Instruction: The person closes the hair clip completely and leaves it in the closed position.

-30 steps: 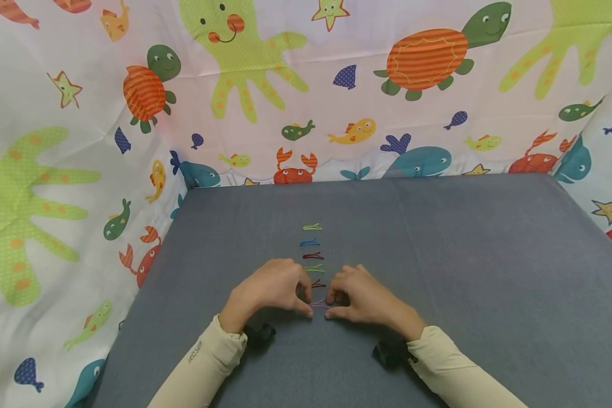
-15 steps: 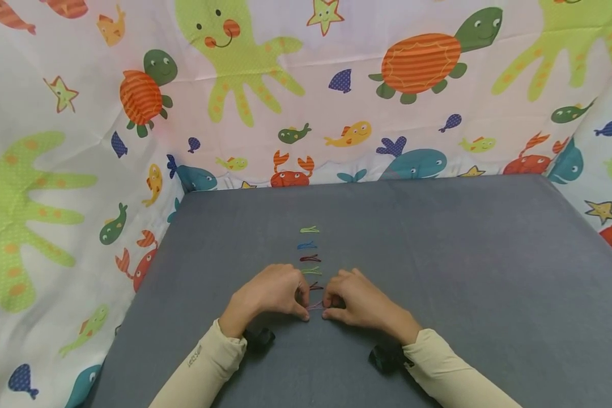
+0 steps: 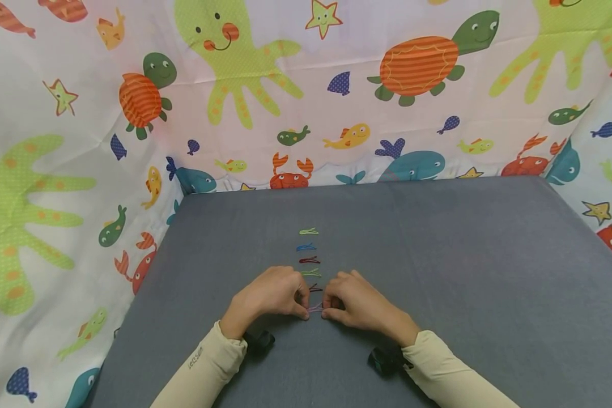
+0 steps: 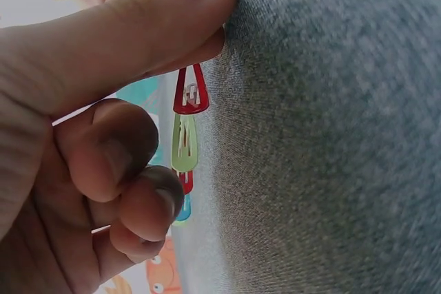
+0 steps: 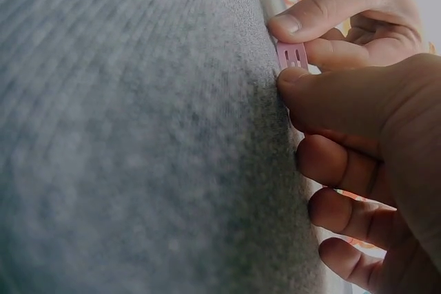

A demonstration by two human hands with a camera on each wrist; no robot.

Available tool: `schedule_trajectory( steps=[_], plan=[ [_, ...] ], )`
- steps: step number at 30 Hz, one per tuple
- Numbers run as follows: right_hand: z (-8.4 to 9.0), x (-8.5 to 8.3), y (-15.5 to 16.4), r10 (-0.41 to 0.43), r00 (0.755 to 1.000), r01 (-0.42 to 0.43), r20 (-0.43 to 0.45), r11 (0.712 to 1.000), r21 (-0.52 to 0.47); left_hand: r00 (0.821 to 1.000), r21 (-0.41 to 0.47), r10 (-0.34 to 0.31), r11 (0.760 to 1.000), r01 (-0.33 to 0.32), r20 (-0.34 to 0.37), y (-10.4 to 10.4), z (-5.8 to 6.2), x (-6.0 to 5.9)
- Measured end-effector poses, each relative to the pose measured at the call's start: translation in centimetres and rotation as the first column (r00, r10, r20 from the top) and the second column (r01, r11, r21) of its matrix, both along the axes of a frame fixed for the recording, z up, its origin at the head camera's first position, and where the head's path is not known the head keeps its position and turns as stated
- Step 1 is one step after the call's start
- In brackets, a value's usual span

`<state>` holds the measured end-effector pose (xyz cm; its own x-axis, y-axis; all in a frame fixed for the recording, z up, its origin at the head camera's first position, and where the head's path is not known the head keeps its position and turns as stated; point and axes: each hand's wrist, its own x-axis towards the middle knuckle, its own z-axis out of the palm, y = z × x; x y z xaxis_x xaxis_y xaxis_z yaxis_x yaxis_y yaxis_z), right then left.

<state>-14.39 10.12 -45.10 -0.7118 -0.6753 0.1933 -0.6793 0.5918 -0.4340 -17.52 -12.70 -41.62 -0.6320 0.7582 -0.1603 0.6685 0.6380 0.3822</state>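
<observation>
A pink snap hair clip [image 3: 315, 309] lies low over the grey cloth between both hands. My left hand [image 3: 272, 292] pinches one end of it between thumb and finger, its other fingers curled loosely in the left wrist view. From the other side my right hand [image 3: 362, 301] pinches the opposite end. The middle of the clip [image 5: 292, 55] shows between the two thumbs in the right wrist view. Just beyond lies a dark red hair clip [image 4: 191, 94], followed by a light green clip [image 4: 184, 142].
Farther along the same column are a red clip [image 3: 310, 260], a blue clip [image 3: 306, 247] and a yellow-green clip [image 3: 308, 231]. The grey table [image 3: 469, 272] is bordered at the back and sides by a sea-animal print curtain [image 3: 306, 107].
The head view has shifted slightly, so the whole scene sits a little lower and to the left. Both hands keep their pinch on the pink hair clip.
</observation>
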Motion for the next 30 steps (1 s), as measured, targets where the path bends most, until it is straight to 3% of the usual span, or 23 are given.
schedule_trajectory(
  steps=[11, 23, 30],
  plan=[
    [0.1, -0.3, 0.1, -0.025, 1.0, 0.024, -0.012, 0.999, -0.035, 0.999, 0.046, -0.015, 0.999, 0.017, -0.047, 0.0, 0.4, 0.0],
    [0.6, -0.5, 0.6, -0.005, 0.997, -0.002, -0.083, 0.996, -0.085, 0.997, 0.118, 0.006, 0.993, 0.002, -0.072, 0.0, 1.0, -0.1],
    [1.1, -0.8, 0.9, -0.05, 0.987, 0.024, -0.154, 0.986, -0.165, 0.995, 0.149, 0.031, 0.989, -0.016, -0.099, 0.2, 1.3, -0.2]
  ],
)
